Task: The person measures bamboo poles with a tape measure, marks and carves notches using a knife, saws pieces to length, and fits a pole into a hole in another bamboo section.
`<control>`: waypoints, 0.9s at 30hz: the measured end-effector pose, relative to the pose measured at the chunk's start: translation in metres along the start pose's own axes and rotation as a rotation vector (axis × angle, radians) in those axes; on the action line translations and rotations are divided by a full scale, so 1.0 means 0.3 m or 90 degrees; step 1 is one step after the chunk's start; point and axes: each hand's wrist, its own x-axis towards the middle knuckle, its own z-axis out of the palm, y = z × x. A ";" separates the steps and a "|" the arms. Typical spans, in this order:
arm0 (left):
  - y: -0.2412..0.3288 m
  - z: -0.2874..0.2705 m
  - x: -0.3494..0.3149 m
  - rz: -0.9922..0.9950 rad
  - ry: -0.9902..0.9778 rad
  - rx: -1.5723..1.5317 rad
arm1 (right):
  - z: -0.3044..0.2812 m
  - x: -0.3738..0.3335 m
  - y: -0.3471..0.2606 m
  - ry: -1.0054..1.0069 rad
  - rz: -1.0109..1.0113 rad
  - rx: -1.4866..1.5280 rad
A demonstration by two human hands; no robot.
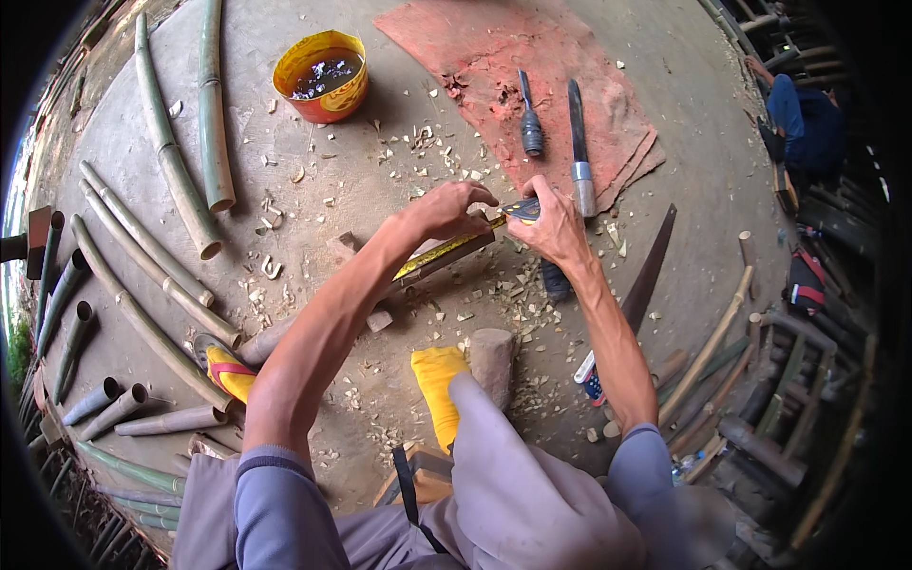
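Observation:
My right hand (553, 228) is closed around a black-and-yellow tape measure (522, 210). Its yellow blade (439, 255) runs out to the left along a narrow piece of wood or bamboo (456, 258). Above the right end of that piece, my left hand (446, 211) bends its fingers around the blade; its exact hold is partly hidden. Beneath my right wrist lies a dark handle-like object (555, 281), partly covered. A handsaw (652, 266) rests beside my right forearm.
A chisel-like tool (531, 128) and a long knife (579, 133) lie at a red sheet (608, 104). A yellow-red bucket (332, 103) holds dark liquid. Bamboo poles (171, 157) lie leftward; wood shavings (418, 142) litter the floor. A short log (492, 366) stands near my yellow-covered foot (437, 385).

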 end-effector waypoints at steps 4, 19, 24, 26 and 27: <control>0.020 0.008 0.068 -0.027 -0.110 0.020 | 0.011 -0.009 0.045 0.063 -0.030 0.063; 0.023 0.012 0.064 -0.031 -0.066 -0.019 | 0.219 -0.237 0.318 0.226 0.094 0.029; -0.014 0.009 0.073 -0.002 -0.071 -0.026 | 0.142 -0.408 0.165 0.203 0.251 0.277; -0.026 0.004 0.065 -0.003 -0.077 -0.027 | 0.155 -0.496 0.138 0.168 0.163 0.232; -0.025 0.002 0.061 -0.008 -0.080 -0.027 | 0.132 -0.505 0.067 0.140 0.170 0.324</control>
